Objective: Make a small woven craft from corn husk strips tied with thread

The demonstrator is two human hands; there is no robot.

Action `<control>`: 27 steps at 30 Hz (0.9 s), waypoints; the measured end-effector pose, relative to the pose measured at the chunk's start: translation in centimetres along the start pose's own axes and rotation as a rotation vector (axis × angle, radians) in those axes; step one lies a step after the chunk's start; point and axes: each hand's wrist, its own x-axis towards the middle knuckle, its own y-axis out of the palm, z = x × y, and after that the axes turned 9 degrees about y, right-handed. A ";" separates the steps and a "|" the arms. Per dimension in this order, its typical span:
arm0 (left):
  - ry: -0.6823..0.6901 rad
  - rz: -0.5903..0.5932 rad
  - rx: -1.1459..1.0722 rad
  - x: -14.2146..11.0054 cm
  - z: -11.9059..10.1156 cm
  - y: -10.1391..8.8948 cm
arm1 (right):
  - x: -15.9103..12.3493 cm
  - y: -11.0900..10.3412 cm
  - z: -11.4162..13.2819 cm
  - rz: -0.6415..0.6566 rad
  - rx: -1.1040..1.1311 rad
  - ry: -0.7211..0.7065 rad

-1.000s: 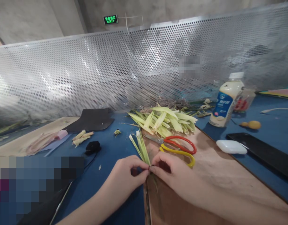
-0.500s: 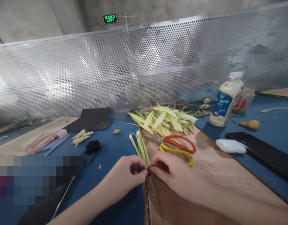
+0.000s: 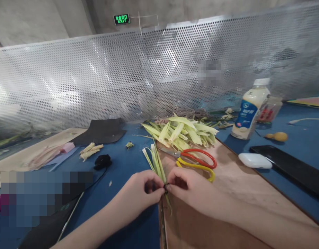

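Note:
A narrow bundle of pale green corn husk strips [image 3: 157,162] lies across the wooden board's left edge, its cut ends fanned away from me and a thin tail toward me. A dark string [image 3: 166,187] is wrapped around its lower part. My left hand [image 3: 146,188] pinches at the string from the left, thumb and forefinger together. My right hand [image 3: 189,188] pinches at the same spot from the right, fingertips nearly touching the left ones. Just beyond the right hand rest scissors [image 3: 198,160] with one red and one yellow handle. Fingertips partly hide the string.
Behind the scissors is a pile of corn husks [image 3: 180,131] on the board [image 3: 242,186]. To the right stand a bottle [image 3: 249,112], a white case [image 3: 255,160] and a black phone [image 3: 286,169]. A black lump with a cord [image 3: 102,162] lies left. A perforated metal screen [image 3: 117,79] closes the back.
Almost nothing differs. Both hands keep their pinch at the string, and the husk strips' upper ends have shifted very slightly.

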 end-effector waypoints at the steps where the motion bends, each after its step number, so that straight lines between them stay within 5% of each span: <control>1: 0.026 -0.010 0.035 0.0 0.0 0.0 | 0.1 0.0 0.0 -0.002 0.001 0.000; 15: 0.386 0.002 0.421 -0.8 0.3 0.1 | -0.2 -0.1 0.1 0.001 0.013 -0.028; 27: 0.301 -0.095 0.318 -1.0 -0.2 0.2 | -0.2 0.0 0.2 -0.003 0.020 -0.067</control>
